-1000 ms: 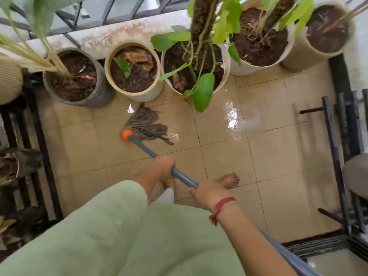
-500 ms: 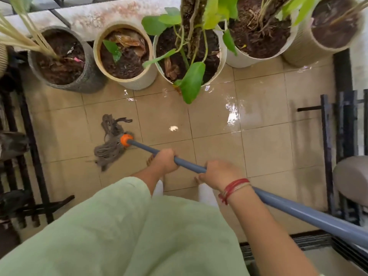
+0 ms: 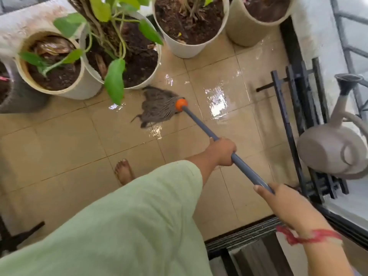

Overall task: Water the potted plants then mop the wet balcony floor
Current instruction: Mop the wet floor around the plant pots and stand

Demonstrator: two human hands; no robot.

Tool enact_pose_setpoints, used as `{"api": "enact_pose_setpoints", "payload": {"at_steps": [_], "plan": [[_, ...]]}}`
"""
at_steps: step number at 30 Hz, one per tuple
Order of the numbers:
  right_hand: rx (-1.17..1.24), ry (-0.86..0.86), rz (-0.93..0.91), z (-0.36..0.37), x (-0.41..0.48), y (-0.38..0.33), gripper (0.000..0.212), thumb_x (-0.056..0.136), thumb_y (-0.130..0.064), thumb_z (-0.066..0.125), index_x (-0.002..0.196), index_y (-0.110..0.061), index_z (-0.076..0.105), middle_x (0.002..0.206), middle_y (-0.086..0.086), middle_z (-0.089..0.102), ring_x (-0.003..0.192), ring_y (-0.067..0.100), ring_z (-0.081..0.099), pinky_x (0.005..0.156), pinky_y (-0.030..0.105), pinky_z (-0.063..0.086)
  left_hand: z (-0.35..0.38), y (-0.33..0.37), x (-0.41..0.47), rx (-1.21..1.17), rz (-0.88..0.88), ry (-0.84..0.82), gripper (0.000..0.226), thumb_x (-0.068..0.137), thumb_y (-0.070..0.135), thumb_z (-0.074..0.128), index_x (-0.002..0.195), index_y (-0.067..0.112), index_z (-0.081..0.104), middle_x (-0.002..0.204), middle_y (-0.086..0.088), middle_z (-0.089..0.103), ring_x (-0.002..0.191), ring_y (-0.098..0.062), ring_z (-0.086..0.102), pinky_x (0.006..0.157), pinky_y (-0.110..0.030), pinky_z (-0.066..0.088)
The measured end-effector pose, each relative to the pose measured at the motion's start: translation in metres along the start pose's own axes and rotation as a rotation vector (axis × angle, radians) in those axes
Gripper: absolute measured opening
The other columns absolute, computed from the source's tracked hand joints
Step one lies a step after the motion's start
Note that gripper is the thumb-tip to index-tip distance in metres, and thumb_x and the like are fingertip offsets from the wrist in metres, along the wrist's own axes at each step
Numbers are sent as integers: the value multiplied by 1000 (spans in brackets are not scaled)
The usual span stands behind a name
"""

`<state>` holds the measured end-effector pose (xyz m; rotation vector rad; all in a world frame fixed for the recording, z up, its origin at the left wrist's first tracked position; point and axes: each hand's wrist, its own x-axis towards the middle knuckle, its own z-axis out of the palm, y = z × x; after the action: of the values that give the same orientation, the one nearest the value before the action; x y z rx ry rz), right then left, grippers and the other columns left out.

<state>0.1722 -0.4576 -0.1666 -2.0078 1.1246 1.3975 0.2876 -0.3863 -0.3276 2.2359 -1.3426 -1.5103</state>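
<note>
A string mop lies with its grey head spread on the beige tiled floor, just in front of the leafy white pot. An orange collar joins the head to a blue-grey handle. My left hand grips the handle partway down. My right hand grips it farther back, a red thread around its wrist. Shiny water patches lie on the tiles to the right of the mop head.
Several soil-filled pots line the far wall. A grey watering can sits on a black metal rack at the right. My bare foot stands on the tiles. A door track runs along the near edge.
The mop head has swung from the left side of the floor to the middle, near the leafy pot. The view has shifted right, so the watering can now shows.
</note>
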Motion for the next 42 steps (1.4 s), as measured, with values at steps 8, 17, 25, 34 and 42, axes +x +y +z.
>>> {"api": "enact_pose_setpoints", "payload": {"at_steps": [8,17,25,34,42], "plan": [[181,-6,206,66,-40,24,39,98,-48,29,87,-16,49,77,3,57,72,17,55,60,29,39,27,49,-11,184,241,-242,12,86,27,62,81,18,55,86,-1,54,97,-24,52,94,-53,37],[79,-155,147,137,-75,-70,36,99,-48,27,96,-19,48,81,-2,56,81,16,57,69,29,43,65,-62,-106,139,164,-310,19,85,35,66,78,21,55,83,-2,51,104,-26,53,96,-56,39],[-130,-289,-74,174,-89,-198,41,100,-41,33,116,-9,53,95,6,56,95,24,59,66,27,38,89,-199,-216,-43,-80,-330,27,89,27,60,109,9,62,106,-12,64,102,-31,60,87,-43,49],[-535,-139,-382,239,-69,-365,40,97,-30,41,131,-9,48,115,10,64,103,27,62,72,28,41,112,-354,-332,-304,-459,-129,26,89,27,59,100,5,66,107,-13,66,101,-29,61,79,-34,45],[-607,-206,-501,213,-79,-348,28,96,-17,43,118,-8,59,112,12,65,102,28,62,71,31,45,156,-325,-337,-598,-628,288,6,77,9,62,82,12,58,93,-13,61,93,-29,58,75,-33,41]]}}
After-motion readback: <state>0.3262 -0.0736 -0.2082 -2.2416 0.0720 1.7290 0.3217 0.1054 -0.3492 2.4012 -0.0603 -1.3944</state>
